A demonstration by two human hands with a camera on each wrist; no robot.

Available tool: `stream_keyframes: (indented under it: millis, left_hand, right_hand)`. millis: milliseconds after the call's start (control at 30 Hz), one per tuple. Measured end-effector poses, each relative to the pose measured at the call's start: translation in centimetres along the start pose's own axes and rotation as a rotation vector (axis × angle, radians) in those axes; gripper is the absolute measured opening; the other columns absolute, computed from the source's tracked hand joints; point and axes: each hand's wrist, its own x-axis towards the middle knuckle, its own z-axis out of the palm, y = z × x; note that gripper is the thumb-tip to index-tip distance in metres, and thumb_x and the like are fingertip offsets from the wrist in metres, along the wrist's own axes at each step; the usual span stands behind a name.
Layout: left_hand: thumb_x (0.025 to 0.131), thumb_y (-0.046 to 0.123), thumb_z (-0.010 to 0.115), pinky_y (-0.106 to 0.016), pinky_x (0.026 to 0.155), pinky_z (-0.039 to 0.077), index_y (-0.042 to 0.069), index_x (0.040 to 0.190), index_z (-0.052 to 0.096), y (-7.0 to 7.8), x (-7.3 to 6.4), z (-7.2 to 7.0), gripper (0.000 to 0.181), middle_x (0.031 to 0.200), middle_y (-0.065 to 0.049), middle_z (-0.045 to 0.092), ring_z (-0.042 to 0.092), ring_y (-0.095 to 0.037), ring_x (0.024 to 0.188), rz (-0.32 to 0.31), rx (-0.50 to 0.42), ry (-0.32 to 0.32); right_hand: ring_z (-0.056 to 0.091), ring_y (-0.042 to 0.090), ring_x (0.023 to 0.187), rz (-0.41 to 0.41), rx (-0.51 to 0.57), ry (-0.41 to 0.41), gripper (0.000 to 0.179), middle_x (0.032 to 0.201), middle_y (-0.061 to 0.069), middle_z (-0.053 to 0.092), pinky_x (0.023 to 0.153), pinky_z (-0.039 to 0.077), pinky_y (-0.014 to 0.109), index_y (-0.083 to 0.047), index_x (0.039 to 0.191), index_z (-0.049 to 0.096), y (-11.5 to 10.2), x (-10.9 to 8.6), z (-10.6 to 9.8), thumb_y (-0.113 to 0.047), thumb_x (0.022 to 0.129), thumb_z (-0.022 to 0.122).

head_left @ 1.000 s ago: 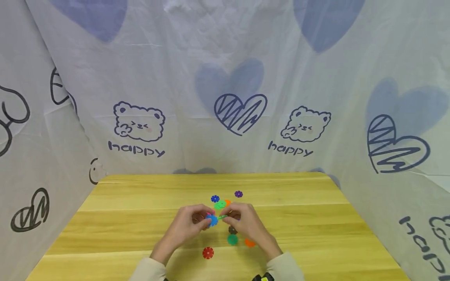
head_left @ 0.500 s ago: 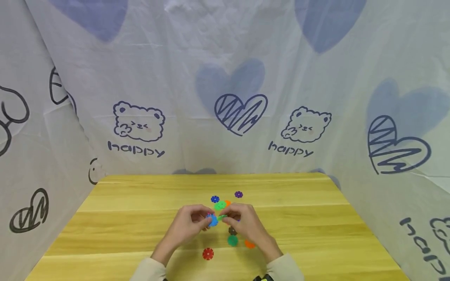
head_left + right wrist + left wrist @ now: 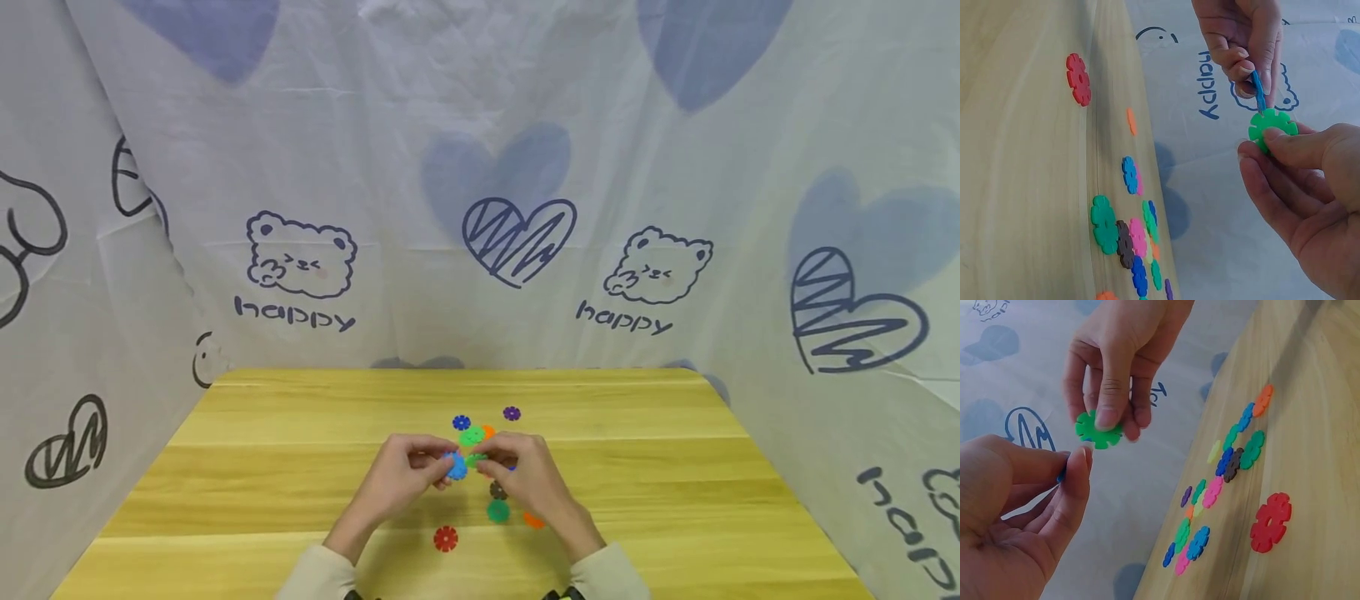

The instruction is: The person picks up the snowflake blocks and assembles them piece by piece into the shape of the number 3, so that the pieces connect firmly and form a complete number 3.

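Tabletop (image 3: 247,492) of pale wood fills the bottom of the head view, with white cloth (image 3: 405,292) hanging behind. Near the bottom centre lies a red disc (image 3: 446,538); to its right I see a dark green disc (image 3: 498,511), a brown disc (image 3: 498,492) and an orange disc (image 3: 534,521), partly covered by the wrist of the right hand (image 3: 531,477). Above the hands sit a dark blue disc (image 3: 461,422) and a purple disc (image 3: 512,413).

Just below centre, raised off the wood, the left hand (image 3: 405,475) pinches a blue disc (image 3: 456,467), and the right pinches a green disc (image 3: 1280,119), thumb against fingers.

The right wrist view shows the blue one edge-on at the green rim; whether they are slotted together I can't tell. From the left wrist, the thumb hides nearly all the blue. Both wrist views reveal a pink disc (image 3: 1138,237) beside the brown one, which I can't make out from the head.
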Motion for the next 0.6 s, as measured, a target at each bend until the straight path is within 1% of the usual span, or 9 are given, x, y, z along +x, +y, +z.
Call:
stream_keyframes:
  millis: [67, 167, 233, 300, 333, 433, 500, 600]
  left_hand:
    - [0.099, 0.007, 0.068, -0.041, 0.074, 0.064, -0.009, 0.120, 0.071, 0.00, 0.01, -0.16, 0.026, 0.105, -0.028, 0.075, 0.076, -0.034, 0.081, 0.000, -0.014, -0.006]
    - [0.099, 0.007, 0.068, -0.041, 0.075, 0.064, -0.010, 0.121, 0.070, -0.02, 0.04, -0.50, 0.028, 0.109, -0.030, 0.074, 0.076, -0.029, 0.080, -0.006, -0.019, -0.014]
    - [0.099, 0.008, 0.068, -0.039, 0.075, 0.064, -0.010, 0.121, 0.070, 0.05, 0.03, -0.66, 0.028, 0.109, -0.030, 0.074, 0.077, -0.029, 0.080, -0.011, -0.019, -0.014]
    - [0.099, 0.008, 0.069, -0.035, 0.074, 0.064, -0.010, 0.122, 0.070, 0.13, 0.03, -0.75, 0.029, 0.108, -0.029, 0.075, 0.076, -0.025, 0.079, -0.014, -0.022, -0.018]
    - [0.098, 0.008, 0.069, -0.034, 0.074, 0.064, -0.010, 0.122, 0.070, 0.19, 0.02, -0.76, 0.029, 0.107, -0.029, 0.075, 0.076, -0.026, 0.079, -0.016, -0.027, -0.021]
    - [0.098, 0.008, 0.070, -0.036, 0.075, 0.064, -0.011, 0.122, 0.069, 0.38, -0.03, -0.74, 0.031, 0.104, -0.027, 0.076, 0.076, -0.027, 0.079, -0.019, -0.040, -0.029]
    - [0.098, 0.008, 0.070, -0.037, 0.075, 0.064, -0.012, 0.123, 0.068, 0.49, -0.07, -0.72, 0.032, 0.103, -0.027, 0.076, 0.076, -0.027, 0.079, -0.025, -0.052, -0.035]
    - [0.098, 0.008, 0.070, -0.037, 0.075, 0.064, -0.013, 0.125, 0.067, 0.64, -0.17, -0.67, 0.034, 0.104, -0.027, 0.076, 0.076, -0.026, 0.079, -0.032, -0.065, -0.040]
  right_hand:
    - [0.075, 0.024, 0.075, -0.007, -0.004, -0.002, 0.012, 0.094, 0.012, 0.079, 0.069, 0.061, 0.024, -0.004, 0.103, 0.079, -0.02, 0.00, 0.05, -0.002, 0.091, 0.075]
    - [0.074, 0.019, 0.074, -0.021, -0.018, -0.005, 0.012, 0.094, 0.012, 0.078, 0.069, 0.060, 0.022, -0.002, 0.103, 0.079, -0.14, 0.04, 0.23, -0.001, 0.091, 0.076]
    - [0.074, 0.019, 0.074, -0.030, -0.026, -0.001, 0.013, 0.094, 0.012, 0.078, 0.069, 0.060, 0.020, -0.001, 0.103, 0.079, -0.22, 0.08, 0.39, -0.001, 0.091, 0.076]
    - [0.073, 0.017, 0.073, -0.038, -0.036, 0.010, 0.012, 0.093, 0.011, 0.078, 0.069, 0.059, 0.020, -0.002, 0.102, 0.079, -0.32, 0.07, 0.50, -0.001, 0.091, 0.076]
    - [0.074, 0.019, 0.074, -0.048, -0.044, 0.019, 0.012, 0.093, 0.011, 0.078, 0.069, 0.060, 0.020, -0.003, 0.102, 0.079, -0.32, 0.08, 0.55, -0.001, 0.090, 0.076]
    - [0.075, 0.020, 0.077, -0.068, -0.058, 0.043, 0.012, 0.094, 0.010, 0.078, 0.072, 0.060, 0.020, -0.003, 0.101, 0.079, -0.45, 0.06, 0.55, -0.001, 0.089, 0.077]
    - [0.075, 0.018, 0.078, -0.076, -0.065, 0.056, 0.012, 0.094, 0.010, 0.078, 0.073, 0.061, 0.021, -0.003, 0.099, 0.079, -0.48, 0.05, 0.51, 0.000, 0.088, 0.078]
    - [0.075, 0.016, 0.079, -0.084, -0.073, 0.069, 0.011, 0.093, 0.009, 0.079, 0.073, 0.061, 0.021, -0.003, 0.097, 0.078, -0.53, 0.05, 0.41, 0.000, 0.086, 0.079]
